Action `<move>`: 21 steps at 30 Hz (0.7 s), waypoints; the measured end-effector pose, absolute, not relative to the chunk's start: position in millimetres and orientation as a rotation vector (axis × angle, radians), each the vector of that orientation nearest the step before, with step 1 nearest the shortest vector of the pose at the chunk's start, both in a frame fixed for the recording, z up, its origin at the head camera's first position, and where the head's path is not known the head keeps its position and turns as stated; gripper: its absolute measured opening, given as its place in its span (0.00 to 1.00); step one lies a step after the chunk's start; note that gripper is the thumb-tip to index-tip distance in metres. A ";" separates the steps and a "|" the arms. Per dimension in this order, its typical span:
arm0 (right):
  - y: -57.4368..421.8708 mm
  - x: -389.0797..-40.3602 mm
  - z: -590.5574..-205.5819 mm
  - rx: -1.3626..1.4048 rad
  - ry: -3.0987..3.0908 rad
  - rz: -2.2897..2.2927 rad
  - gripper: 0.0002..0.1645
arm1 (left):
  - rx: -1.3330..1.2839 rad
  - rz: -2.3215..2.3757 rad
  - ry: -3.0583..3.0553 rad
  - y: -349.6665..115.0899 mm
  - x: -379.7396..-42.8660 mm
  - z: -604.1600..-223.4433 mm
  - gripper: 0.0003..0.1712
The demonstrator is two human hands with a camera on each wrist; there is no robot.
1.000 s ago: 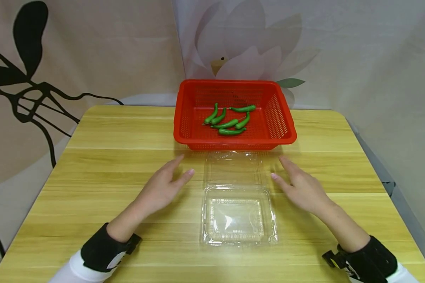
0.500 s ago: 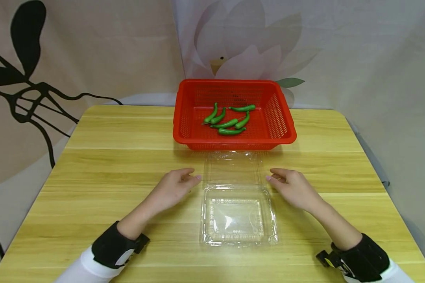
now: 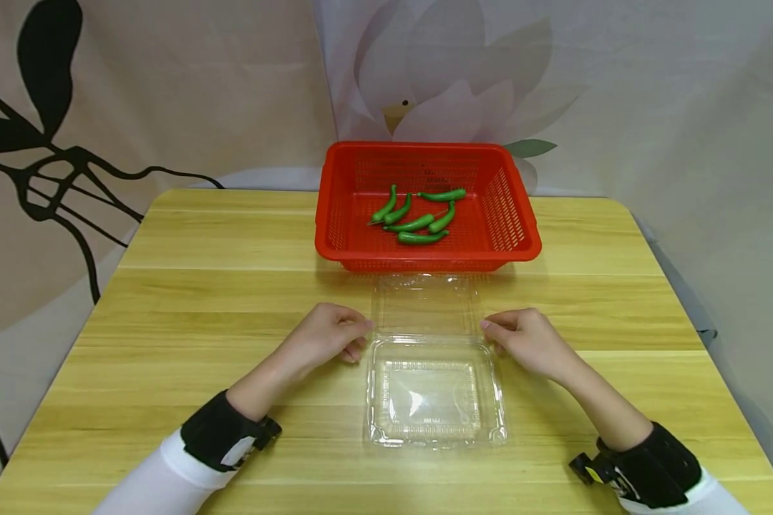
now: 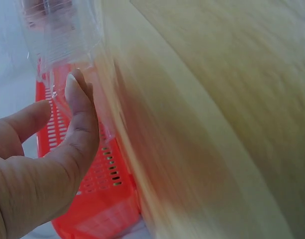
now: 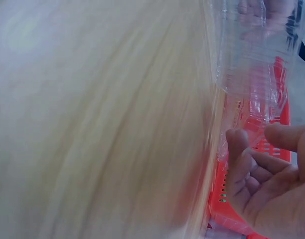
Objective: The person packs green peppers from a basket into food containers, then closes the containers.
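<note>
So we've got a clear box (image 3: 433,361) lying open on the table (image 3: 200,286), right in the middle in front of us. Its tray half sits nearer to us and the lid half is folded back flat, reaching almost to the basket (image 3: 518,236).

Our left hand (image 3: 325,337) sits at the left edge of the box, about where the lid meets the tray. The fingers (image 3: 354,325) are curled in, tips right up against the plastic rim. In the left wrist view (image 4: 43,164) the thumb lies along the clear edge and looks to be touching it, but that view is blurry, so we can't tell if it's a real pinch or just contact.

Our right hand (image 3: 528,340) mirrors it on the right edge, at the same hinge line. Its fingers (image 3: 492,327) are curled too, tips at the rim. In the right wrist view (image 5: 271,179) the curled fingers are just beside the clear plastic, with a thin gap showing, so again we can't tell if it's gripping anything.

So the box lies between the two hands, one at each side, both at the fold.

Behind the box is the red basket with a small pile of green peppers (image 3: 419,218) in it, six as far as we can count. Both wrists have black bands on over white sleeves.
</note>
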State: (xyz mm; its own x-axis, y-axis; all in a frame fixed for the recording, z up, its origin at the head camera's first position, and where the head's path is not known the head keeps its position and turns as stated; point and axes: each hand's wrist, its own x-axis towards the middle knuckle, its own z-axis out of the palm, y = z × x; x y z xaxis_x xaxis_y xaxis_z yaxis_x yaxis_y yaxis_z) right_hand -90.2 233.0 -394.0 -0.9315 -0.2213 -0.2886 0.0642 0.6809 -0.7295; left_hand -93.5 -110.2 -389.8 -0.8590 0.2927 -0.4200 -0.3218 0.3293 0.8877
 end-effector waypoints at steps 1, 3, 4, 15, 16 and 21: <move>232.9 -90.4 -394.7 -0.125 2.536 -1.129 0.24 | -0.025 1.569 2.068 -109.5 -93.9 -390.6 0.14; 232.8 -90.6 -396.0 -0.120 2.524 -1.139 0.22 | -0.019 1.572 2.044 -108.3 -94.4 -391.8 0.13; 232.7 -90.6 -396.4 -0.118 2.518 -1.144 0.21 | -0.017 1.571 2.038 -107.6 -94.5 -392.8 0.12; 231.2 -88.1 -396.2 -0.105 2.455 -1.212 0.18 | 0.016 1.556 2.050 -104.2 -91.4 -395.2 0.10; 231.0 -87.9 -395.9 -0.104 2.452 -1.214 0.17 | 0.012 1.557 2.047 -104.5 -91.2 -395.3 0.10; 230.8 -84.9 -393.2 -0.107 2.431 -1.213 0.16 | 0.010 1.569 2.007 -106.1 -88.1 -394.4 0.07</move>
